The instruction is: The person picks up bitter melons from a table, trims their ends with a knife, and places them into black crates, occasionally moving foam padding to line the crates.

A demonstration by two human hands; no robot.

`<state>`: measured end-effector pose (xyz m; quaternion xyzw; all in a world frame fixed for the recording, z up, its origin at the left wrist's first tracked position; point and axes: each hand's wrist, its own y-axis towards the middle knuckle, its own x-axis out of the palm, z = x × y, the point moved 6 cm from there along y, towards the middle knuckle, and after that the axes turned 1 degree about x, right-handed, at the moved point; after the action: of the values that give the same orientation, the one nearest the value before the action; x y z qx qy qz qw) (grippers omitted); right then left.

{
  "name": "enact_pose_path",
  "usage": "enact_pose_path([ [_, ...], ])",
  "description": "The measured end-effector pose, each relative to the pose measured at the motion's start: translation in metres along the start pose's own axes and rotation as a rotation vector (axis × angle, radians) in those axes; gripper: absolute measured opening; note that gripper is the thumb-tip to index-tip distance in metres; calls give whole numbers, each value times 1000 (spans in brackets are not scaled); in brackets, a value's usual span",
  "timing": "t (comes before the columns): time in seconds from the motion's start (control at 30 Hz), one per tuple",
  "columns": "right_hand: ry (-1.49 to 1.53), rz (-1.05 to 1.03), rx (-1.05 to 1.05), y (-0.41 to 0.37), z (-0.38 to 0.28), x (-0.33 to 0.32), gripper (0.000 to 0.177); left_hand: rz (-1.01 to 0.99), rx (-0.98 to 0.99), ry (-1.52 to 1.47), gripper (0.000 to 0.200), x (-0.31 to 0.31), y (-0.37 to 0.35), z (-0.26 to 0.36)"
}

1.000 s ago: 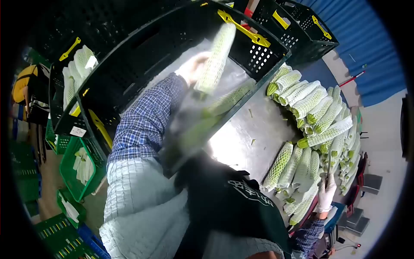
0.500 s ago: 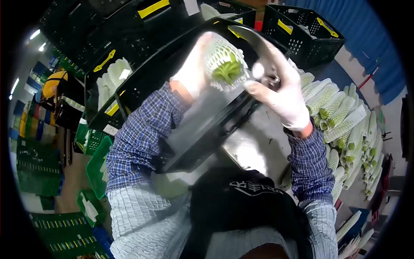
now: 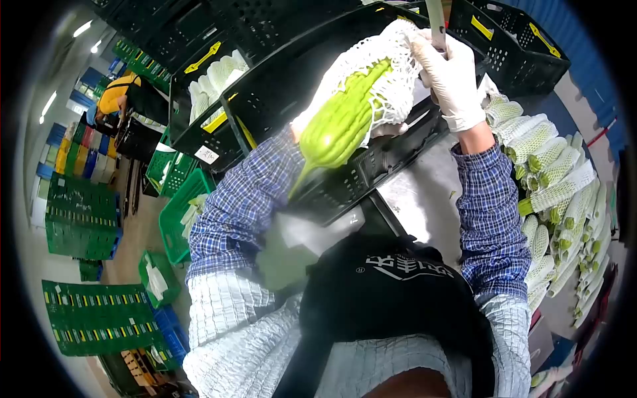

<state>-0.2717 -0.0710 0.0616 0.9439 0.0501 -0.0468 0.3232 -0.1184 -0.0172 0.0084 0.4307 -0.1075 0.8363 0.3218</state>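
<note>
A green ribbed gourd (image 3: 340, 119) lies across my gloved left hand (image 3: 326, 89), its thin stem end pointing down-left. White foam netting (image 3: 395, 73) covers its upper right part; the lower left part is bare. My left hand is wrapped round the gourd from behind, and most of its fingers are hidden. At the netting's right edge, my gloved right hand (image 3: 451, 79) is closed on a flat metal tool (image 3: 436, 18) that sticks upward. Whether the right fingertips also grip the netting is unclear.
Beneath my hands is a black crate (image 3: 265, 86). Netted gourds (image 3: 557, 166) are heaped on the right. More crates stand behind; a green basket (image 3: 174, 215) is at left. A person in yellow (image 3: 119, 96) bends over at far left.
The gourd has turned from end-on to sideways, showing its bare length. My right hand has moved up and the metal tool now points upward. The view has shifted.
</note>
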Motion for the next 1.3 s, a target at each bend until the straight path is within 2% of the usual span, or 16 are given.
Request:
enact_pose_path([
  [0.23,281,-46,221,-23,-1,-8,31,24,127,-170,51,-36,-13,25],
  [0.33,239,-46,256,-35,-13,-13,29,-106,134,-361,52,-47,-2,35],
  [0.37,186,-49,264,-40,-17,-14,29,-127,199,-154,52,-34,2,43],
  [0.4,175,-111,253,-43,-19,-11,29,190,308,7,51,-16,5,43],
  [0.5,224,-109,337,-62,-17,1,26,224,260,-191,55,-32,15,49],
  [0.63,-140,134,83,-64,-2,-7,33,539,441,-312,45,-61,0,58],
  [0.7,-452,186,-259,-63,-8,-4,35,578,453,-391,42,-56,-3,53],
  [0.77,-526,174,-414,-61,-9,1,37,425,413,-271,42,-77,-3,51],
  [0.83,-756,172,-556,-56,-22,11,47,601,417,-457,43,-47,-3,46],
  [0.87,-808,162,-586,-52,-21,15,48,382,380,-230,44,-78,1,49],
  [1.0,-969,162,-652,-38,-30,31,45,393,320,-344,38,-67,0,39],
  [1.17,-1048,183,-663,-27,-34,24,49,277,374,217,48,-94,-3,40],
  [1.2,-1114,233,-670,-23,-37,16,48,320,372,165,36,-93,-4,40],
  [1.23,-1005,347,-764,-17,-35,2,43,252,452,429,31,-79,-13,40],
  [1.27,-907,438,-597,-7,-24,-21,39,204,554,680,29,-57,-24,40],
  [1.3,-806,522,-431,-2,-16,-46,35,257,398,42,32,-63,-25,30],
])
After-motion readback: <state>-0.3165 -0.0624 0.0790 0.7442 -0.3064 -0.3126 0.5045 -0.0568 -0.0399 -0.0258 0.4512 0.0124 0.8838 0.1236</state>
